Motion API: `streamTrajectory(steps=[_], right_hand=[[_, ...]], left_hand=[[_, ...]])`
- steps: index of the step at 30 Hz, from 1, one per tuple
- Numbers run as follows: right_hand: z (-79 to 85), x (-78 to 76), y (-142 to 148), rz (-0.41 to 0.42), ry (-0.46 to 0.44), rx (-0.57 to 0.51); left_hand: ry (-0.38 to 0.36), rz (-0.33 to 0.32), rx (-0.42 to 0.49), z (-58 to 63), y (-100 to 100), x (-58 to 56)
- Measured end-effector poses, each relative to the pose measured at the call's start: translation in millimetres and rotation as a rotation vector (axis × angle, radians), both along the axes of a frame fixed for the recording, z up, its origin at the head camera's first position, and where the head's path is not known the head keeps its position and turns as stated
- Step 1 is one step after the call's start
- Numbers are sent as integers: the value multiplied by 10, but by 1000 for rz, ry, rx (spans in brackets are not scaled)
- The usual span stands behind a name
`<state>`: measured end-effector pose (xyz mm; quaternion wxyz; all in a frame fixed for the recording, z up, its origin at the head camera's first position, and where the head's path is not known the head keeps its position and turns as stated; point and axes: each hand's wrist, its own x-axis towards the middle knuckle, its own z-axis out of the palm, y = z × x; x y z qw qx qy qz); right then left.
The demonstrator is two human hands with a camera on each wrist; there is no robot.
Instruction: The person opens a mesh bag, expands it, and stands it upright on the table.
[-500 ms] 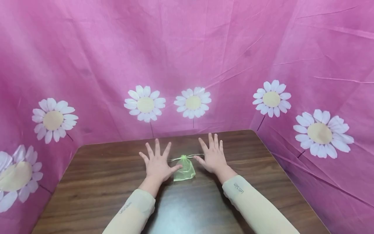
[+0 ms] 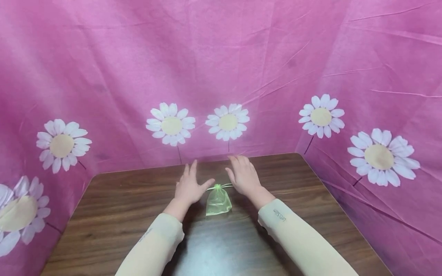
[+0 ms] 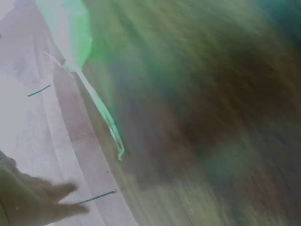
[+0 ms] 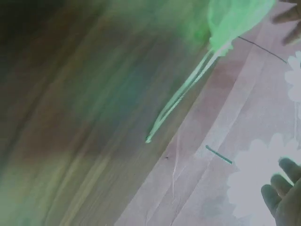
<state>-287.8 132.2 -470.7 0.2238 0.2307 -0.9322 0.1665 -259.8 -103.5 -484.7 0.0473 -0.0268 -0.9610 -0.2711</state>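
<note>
A small green sheer drawstring pouch [image 2: 218, 202] lies on the wooden table between the two hands, its neck gathered and its cords [image 2: 226, 185] stretching out to both sides. To its left is my left hand [image 2: 189, 188], fingers extended and thumb pointing toward the pouch's neck. On the other side, my right hand [image 2: 244, 176] has its fingers together, slightly bent, with the thumb apart near the cord's end. Neither hand holds anything. In the left wrist view a looped cord [image 3: 106, 117] trails from the pouch [image 3: 70, 35]; the right wrist view shows the opposite cord [image 4: 178, 96].
The brown wooden table [image 2: 114, 222] has rounded far corners. Behind it and at both sides hangs a pink curtain [image 2: 221, 57] printed with large white daisies [image 2: 170, 124]. Light-coloured sleeves [image 2: 297, 234] cover both forearms.
Both hands have turned from palms-down with fingers spread wide; their fingers are now closer together. The left hand has shifted right, its thumb off the pouch body; the right has moved slightly left.
</note>
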Motion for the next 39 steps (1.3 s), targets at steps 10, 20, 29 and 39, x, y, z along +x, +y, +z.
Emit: streamTrajectory(steps=[10, 20, 29, 39], right_hand=[[-2, -153, -190, 0, -179, 3], [-56, -228, -323, -94, -494, -15], [-128, -311, -356, -110, -663, -68], [-263, -340, -352, -99, -719, -106]], left_hand=[[-35, 14, 165, 18, 38, -84], [-133, 49, 163, -8, 126, -198], [-260, 54, 97, -51, 220, -281], [-270, -1, 79, -113, 259, -304]])
